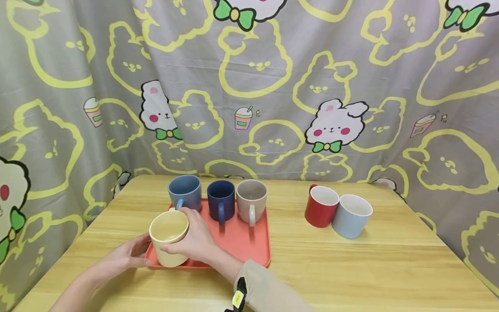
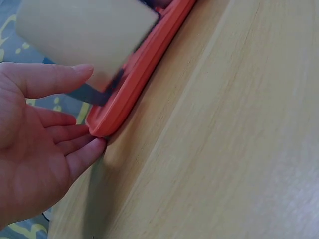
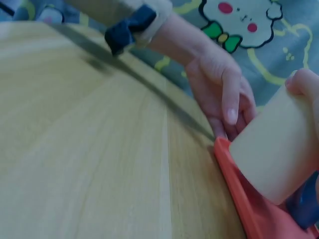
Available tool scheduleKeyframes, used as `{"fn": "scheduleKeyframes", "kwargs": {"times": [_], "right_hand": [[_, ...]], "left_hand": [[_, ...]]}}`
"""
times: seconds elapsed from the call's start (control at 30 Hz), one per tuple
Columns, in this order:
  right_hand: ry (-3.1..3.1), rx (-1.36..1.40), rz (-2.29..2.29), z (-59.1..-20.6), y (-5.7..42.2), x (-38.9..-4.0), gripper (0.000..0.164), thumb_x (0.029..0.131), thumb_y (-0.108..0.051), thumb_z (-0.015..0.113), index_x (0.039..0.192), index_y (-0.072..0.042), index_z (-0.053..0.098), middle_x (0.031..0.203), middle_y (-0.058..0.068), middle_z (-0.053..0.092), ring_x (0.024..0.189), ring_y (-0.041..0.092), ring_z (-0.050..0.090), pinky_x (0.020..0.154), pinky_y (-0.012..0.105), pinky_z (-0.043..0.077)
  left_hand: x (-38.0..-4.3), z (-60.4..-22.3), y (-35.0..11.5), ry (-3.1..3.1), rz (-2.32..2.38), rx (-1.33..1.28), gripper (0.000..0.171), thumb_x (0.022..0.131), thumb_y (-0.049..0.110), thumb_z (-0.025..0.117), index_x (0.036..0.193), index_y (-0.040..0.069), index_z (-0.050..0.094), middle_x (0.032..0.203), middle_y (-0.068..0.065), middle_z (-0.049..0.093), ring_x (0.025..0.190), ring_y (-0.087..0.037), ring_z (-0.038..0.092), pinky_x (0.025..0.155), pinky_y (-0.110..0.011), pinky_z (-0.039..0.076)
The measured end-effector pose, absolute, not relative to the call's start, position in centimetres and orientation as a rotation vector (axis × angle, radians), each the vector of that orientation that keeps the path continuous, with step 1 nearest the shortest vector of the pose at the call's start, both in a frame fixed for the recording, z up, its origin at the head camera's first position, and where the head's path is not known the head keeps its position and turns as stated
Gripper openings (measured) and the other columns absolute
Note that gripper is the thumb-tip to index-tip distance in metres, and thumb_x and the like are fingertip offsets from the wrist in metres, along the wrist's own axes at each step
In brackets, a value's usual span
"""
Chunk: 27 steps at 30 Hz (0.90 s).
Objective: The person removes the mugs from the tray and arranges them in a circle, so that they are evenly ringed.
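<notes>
While the right hand [image 1: 196, 238] grips the pale yellow ceramic mug [image 1: 167, 236] over the near left corner of the coral-red rectangular tray [image 1: 243, 249], the left hand [image 1: 126, 256] is at that same corner. The right hand's fingers curl round the mug's far side and its thumb presses the near side, probably because a grasp across the body near the rim keeps the base free. Whether that base touches the tray, I cannot tell. The left hand's thumb is held away from its other fingers, whose tips touch the tray's corner without clasping it, perhaps to steady the tray.

Along the tray's far side stand a steel-blue mug [image 1: 187, 197], a navy mug [image 1: 221, 203] and a greige mug [image 1: 249, 201], all upright. Their handles point toward the person, which would make each easy to reach; the row along the far edge leaves the nearer part of the tray for the yellow mug.

Well to the right, on the light wooden surface [image 1: 331, 268], a red mug with a white inside [image 1: 319, 210] and a pale blue mug with a white inside [image 1: 351, 216] stand close beside each other, off the tray.
</notes>
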State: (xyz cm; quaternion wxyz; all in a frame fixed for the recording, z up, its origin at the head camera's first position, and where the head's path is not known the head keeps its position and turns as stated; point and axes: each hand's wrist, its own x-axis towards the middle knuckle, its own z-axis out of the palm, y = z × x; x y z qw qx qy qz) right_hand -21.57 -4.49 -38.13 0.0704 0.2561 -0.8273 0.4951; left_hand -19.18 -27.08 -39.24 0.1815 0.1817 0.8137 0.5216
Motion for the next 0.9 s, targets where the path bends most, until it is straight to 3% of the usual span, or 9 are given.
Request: {"fn": "scheduleKeyframes", "kwargs": {"times": [0.23,0.7,0.9], "right_hand": [[-2.458,0.887,1.565,-37.1,-3.1,-20.3,0.081,0.058,-0.028,0.087,0.128,-0.016,0.047,0.108,-0.011,0.051,0.095,0.002,0.049,0.082,0.019,0.041],[-2.359,0.975,1.642,-35.0,2.1,-17.4,0.083,0.057,-0.02,0.087,0.13,-0.014,0.048,0.113,-0.009,0.054,0.101,0.006,0.05,0.089,0.028,0.041],[-2.374,0.953,1.723,-34.6,4.9,-16.6,0.083,0.057,-0.017,0.087,0.13,-0.019,0.047,0.115,-0.01,0.055,0.102,0.01,0.051,0.091,0.031,0.041]], "left_hand": [[-19.2,-39.2,-27.1,2.315,1.47,0.513,0.081,0.087,0.013,0.061,0.137,-0.022,0.007,0.14,-0.042,0.016,0.126,-0.051,0.024,0.084,-0.014,0.038],[-19.2,-39.3,-27.2,2.31,1.466,0.463,0.082,0.087,0.013,0.06,0.136,-0.023,0.005,0.141,-0.042,0.007,0.127,-0.056,0.019,0.083,-0.012,0.037],[-19.2,-39.4,-27.4,2.289,1.466,0.476,0.081,0.088,0.013,0.059,0.136,-0.023,0.004,0.141,-0.042,0.006,0.127,-0.056,0.018,0.084,-0.012,0.037]]}}
